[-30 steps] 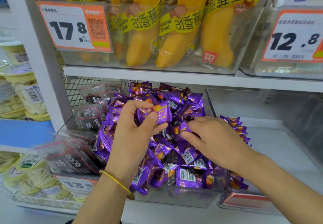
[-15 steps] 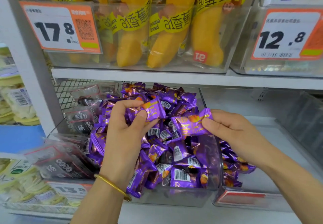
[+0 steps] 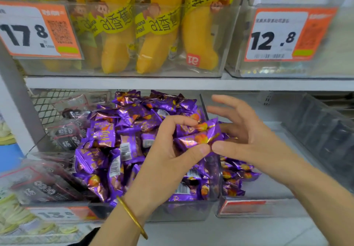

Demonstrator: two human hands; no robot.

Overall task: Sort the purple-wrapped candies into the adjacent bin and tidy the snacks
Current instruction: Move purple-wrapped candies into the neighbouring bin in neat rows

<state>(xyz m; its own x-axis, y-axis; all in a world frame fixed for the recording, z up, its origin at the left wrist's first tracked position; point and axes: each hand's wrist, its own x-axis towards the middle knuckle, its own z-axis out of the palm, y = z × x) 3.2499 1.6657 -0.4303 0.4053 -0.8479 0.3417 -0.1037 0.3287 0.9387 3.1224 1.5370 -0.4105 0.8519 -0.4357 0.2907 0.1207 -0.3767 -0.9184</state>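
A heap of purple-wrapped candies [image 3: 124, 140] fills a clear bin [image 3: 183, 210] on the lower shelf. My left hand [image 3: 168, 157], with a gold bangle at the wrist, pinches two purple candies [image 3: 199, 134] over the divider between the bins. My right hand [image 3: 247, 136] hovers just right of them with fingers spread, its thumb tip touching the wrapper's end. The adjacent clear bin [image 3: 268, 206] on the right holds several purple candies [image 3: 235, 176] along its left wall.
Dark plum snack packs [image 3: 46, 180] lie in the bin left of the heap. Above, a clear bin holds yellow banana bread packs [image 3: 155, 40] behind price tags 17.8 [image 3: 36, 31] and 12.8 [image 3: 283, 34]. A dark tray [image 3: 321, 128] stands far right.
My right hand let go of the candy it held and now has spread fingers over the right bin. My left hand carried its candies rightwards to the divider.
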